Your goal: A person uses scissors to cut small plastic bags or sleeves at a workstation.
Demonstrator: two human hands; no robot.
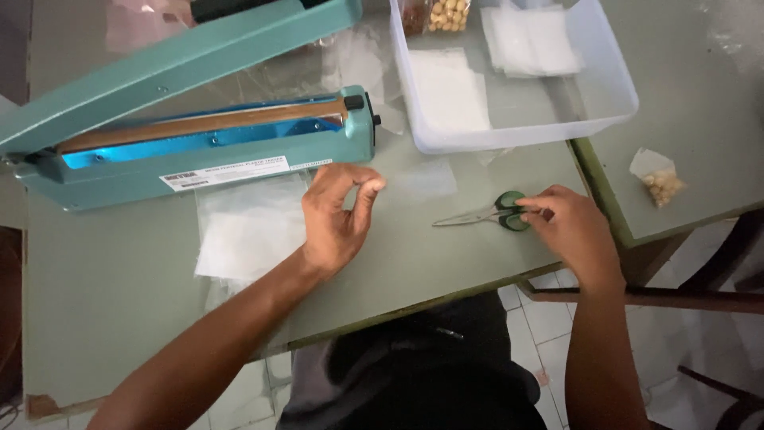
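My left hand (338,215) hovers over the grey-green table (119,318), just in front of the sealer. Its thumb and forefinger are pinched together at the edge of a thin clear plastic bag (428,179) that lies flat on the table. My right hand (569,227) is at the table's right edge, its fingers closed on the green handles of a pair of scissors (485,213). The scissors rest on the table with the blades pointing left.
A teal heat sealer (199,151) with its arm raised lies across the back left. A stack of clear bags (247,231) sits in front of it. A clear plastic bin (613,103) holds white sheets and a packet of nuts. A small nut bag (659,179) lies on the adjoining table.
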